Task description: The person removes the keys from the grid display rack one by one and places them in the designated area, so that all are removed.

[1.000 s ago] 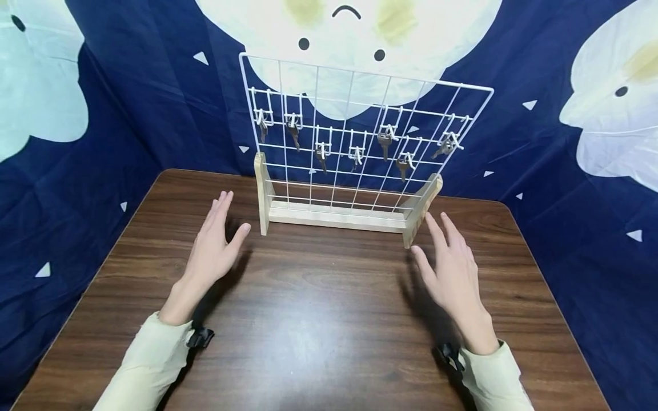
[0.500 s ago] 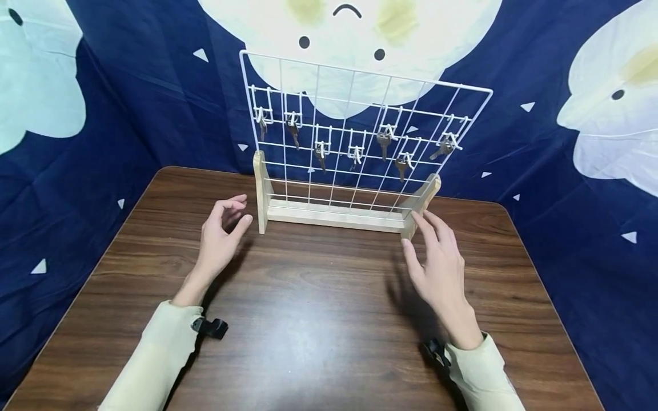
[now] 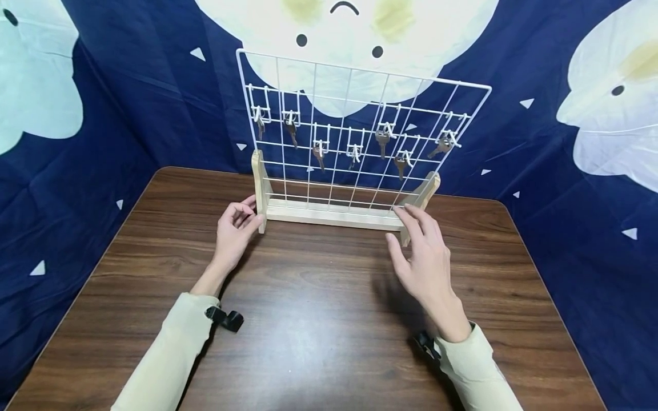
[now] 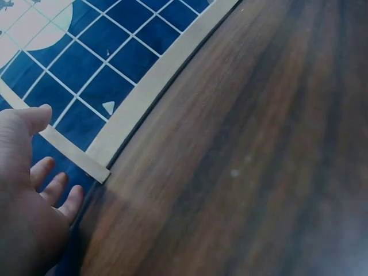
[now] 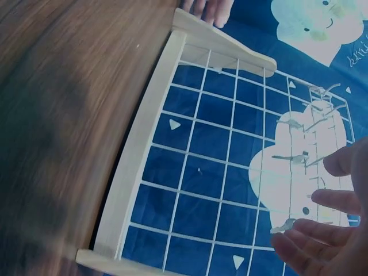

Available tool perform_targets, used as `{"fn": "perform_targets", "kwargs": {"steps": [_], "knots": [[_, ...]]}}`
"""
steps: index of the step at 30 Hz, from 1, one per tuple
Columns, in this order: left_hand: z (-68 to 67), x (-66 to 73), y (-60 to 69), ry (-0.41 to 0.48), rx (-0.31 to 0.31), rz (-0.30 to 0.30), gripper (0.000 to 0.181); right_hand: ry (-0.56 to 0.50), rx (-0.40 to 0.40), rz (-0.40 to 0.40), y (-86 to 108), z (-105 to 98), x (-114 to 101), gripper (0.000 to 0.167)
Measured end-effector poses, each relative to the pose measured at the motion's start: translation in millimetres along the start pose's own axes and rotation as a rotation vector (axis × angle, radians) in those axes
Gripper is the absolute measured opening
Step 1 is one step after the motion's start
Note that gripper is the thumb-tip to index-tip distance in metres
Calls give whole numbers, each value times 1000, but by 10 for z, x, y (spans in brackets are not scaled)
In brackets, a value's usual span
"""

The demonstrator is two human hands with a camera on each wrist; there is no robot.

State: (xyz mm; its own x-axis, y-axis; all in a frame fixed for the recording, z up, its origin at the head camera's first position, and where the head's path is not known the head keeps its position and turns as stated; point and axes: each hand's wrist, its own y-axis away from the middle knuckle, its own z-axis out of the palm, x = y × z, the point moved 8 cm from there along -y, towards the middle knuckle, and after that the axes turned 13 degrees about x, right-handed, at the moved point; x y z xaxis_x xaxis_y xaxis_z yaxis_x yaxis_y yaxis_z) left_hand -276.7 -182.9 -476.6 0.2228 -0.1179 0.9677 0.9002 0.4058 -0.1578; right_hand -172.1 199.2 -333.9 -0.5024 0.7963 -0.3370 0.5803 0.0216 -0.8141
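Rack, position: white wire key rack (image 3: pixel 329 216) w/ pale wood feet stood toward the far side of a brown table (image 3: pixel 308 285), btwn both hands; dark blue cloth (image 3: pixel 149 91) w/ cloud faces behind
Rack, long axis: ran left–right, a bit askew, right end slightly nearer the person; flat grid face pointed at the person, approx. upright; exact lean couldn't be told
Keys on hooks: several keys (image 3: pixel 382 137) hung from white hooks (image 3: pixel 354 151) along the grid, mostly tips down; the one farthest right slanted down-left
Left hand: left hand (image 3: pixel 233 231) was at the left foot (image 3: pixel 259 188), thumb by its front edge, fingers loosely curved on the outer side w/ a gap btwn; thumb seemed to touch, firm hold couldn't be told
Right hand: right hand (image 3: pixel 424 257) was spread wide in front of the right foot (image 3: pixel 428 187), holding nothing; contact couldn't be told
Step at the rack: prob. placing hands at both ends, left nearer to a hold than right
Next move: seemed to call for right thumb & fingers either side of the right foot, then even, gentle pressure, as loose keys could swing
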Motion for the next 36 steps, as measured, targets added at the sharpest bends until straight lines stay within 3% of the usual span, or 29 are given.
{"fn": "perform_targets", "kwargs": {"steps": [11, 22, 36], "knots": [[21, -44, -59, -46, -2, 19, 30, -120, 11, -35, -99, 144, -280, 45], [41, -44, -15, -102, -36, 3, 27, -331, 14, 23, -292, 292, -534, 38], [23, -103, -36, -126, -46, 9, 24, -729, -73, 252, -549, 655, -851, 27]]}}
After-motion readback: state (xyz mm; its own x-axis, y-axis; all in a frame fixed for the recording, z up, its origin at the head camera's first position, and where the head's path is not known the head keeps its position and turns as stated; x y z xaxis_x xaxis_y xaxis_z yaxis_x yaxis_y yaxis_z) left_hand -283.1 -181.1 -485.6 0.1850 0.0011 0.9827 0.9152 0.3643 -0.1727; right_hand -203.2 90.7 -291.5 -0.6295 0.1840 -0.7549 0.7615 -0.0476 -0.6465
